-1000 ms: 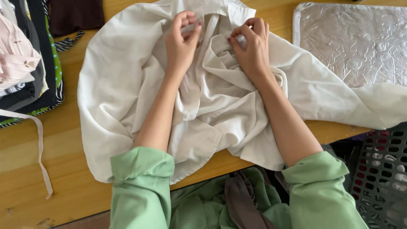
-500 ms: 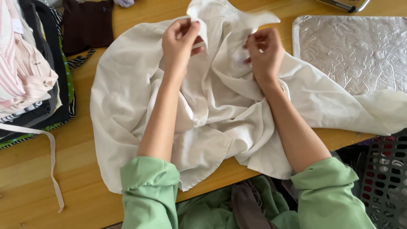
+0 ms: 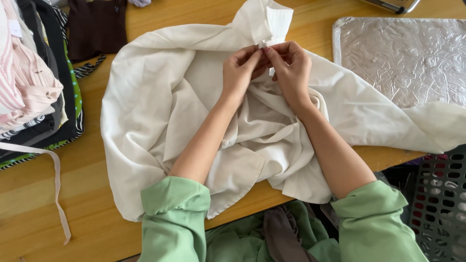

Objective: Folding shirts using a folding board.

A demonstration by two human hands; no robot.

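Fingers: both sets were pinched shut on the same small spot of the white shirt (image 3: 160, 121), fingertips almost meeting just below the raised collar (image 3: 272, 22).
Left hand: the left hand (image 3: 240, 73) gripped the placket edge between thumb and forefinger, wrist resting on the bunched cloth.
Right hand: the right hand (image 3: 291, 68) nipped the facing edge, knuckles up, touching the left at the tips; whether a button sat between them could not be told.
Shirt position: it lay spread and rumpled across the middle of the wooden table (image 3: 97, 213), one sleeve (image 3: 427, 126) trailing rightward and the hem hanging over the near edge.
Doing it well: my read was that the two edges wanted to be held level and taut, worked close to the fingertips, with the loose folds below kept out of the pinch.
Far left: a stack of folded clothes (image 3: 34, 92) sat at the table's edge, a pale strap (image 3: 56, 189) dangling from it, a dark brown garment (image 3: 97, 29) just beyond.
Near edge: green and brown clothing (image 3: 272, 233) sat heaped below the table between the green sleeves (image 3: 174, 218).
Right: a foil-covered tray (image 3: 403, 58) lay near the sleeve, a dark plastic basket (image 3: 441, 199) below it.
In the way: only the shirt's own bunched folds crowded the hands; the tray and stack stood well apart.
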